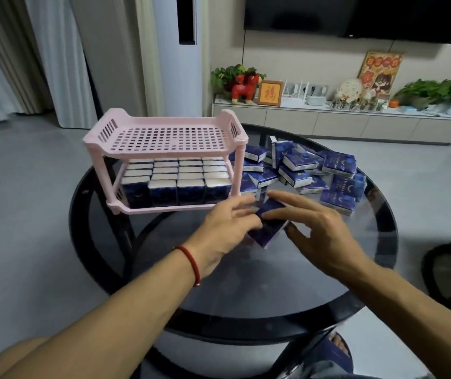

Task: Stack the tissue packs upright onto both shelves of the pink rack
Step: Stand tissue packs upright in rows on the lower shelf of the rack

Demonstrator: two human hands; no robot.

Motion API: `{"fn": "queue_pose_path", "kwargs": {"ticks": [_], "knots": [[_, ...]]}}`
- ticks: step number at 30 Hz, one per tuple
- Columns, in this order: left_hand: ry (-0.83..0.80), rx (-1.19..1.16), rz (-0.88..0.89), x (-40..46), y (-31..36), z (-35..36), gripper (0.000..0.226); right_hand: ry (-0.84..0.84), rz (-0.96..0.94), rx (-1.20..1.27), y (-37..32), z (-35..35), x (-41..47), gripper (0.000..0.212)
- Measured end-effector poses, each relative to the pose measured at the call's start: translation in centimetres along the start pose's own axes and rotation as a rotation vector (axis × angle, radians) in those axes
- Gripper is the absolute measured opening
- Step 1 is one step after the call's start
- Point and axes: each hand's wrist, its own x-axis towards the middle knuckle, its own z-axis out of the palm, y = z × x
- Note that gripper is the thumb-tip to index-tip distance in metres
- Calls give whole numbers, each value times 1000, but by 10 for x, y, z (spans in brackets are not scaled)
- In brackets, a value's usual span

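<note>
While both hands meet over the near middle of the round glass table (246,291), a single dark blue tissue pack (269,225) sits tilted between them, just above the glass. The left hand (227,228) curls its fingers against the pack's left edge; the right hand (320,231) lays spread fingers across its top, thumb at the right edge. Motion blur hides how firmly either hand holds.

Just left of and behind the hands stands the pink rack (164,160). Its lower shelf (164,207) carries upright packs in four columns, white ends up. Its upper shelf (169,138) shows only bare grid.

Right of the rack, a loose pile of tissue packs (309,170) lies on the glass. A red bracelet (190,262) circles the left wrist.
</note>
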Motion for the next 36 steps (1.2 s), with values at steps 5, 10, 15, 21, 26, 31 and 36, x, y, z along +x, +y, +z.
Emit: {"fn": "queue_pose_path", "kwargs": {"ticks": [5,10,15,21,26,31,36], "knots": [[-91,229,92,-17,5,-58,79,-62,-131,108,-41,37,30,47],[184,595,202,-36,7,-134,61,-85,-122,89,-73,74,65,62],[527,741,247,-52,1,-173,34,-165,-89,-180,-84,110,97,76],[578,899,410,-41,-12,-179,35,-196,-38,-317,-87,139,118,77],[639,1025,490,-21,-23,-174,38,-172,5,-341,-85,141,119,70],[656,1127,519,-8,-30,-172,39,-160,1,-337,-88,144,117,74],[642,1213,557,6,-42,-174,43,-182,0,-356,-85,146,117,81]]}}
